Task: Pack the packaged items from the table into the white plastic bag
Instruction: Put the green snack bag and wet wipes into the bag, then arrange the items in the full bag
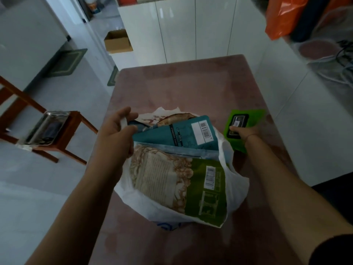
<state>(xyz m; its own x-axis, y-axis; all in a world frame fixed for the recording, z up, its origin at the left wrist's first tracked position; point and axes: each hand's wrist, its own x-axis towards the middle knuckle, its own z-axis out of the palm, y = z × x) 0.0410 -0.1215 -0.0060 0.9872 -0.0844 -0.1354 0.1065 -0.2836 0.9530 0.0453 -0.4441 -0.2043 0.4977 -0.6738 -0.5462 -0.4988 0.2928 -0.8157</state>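
A white plastic bag sits on the pink table, its mouth wide. Inside lie a green and beige pouch, a teal pouch with a barcode, and a white and brown package at the back. My left hand pinches the bag's left handle and holds it up. To the right of the bag, my right hand grips a bright green packaged item just over the table, beside the bag's right rim.
A wooden stool with a metal tray stands on the floor to the left. White cabinets and a cardboard box are beyond the table. An orange bag and a clear bag hang at upper right.
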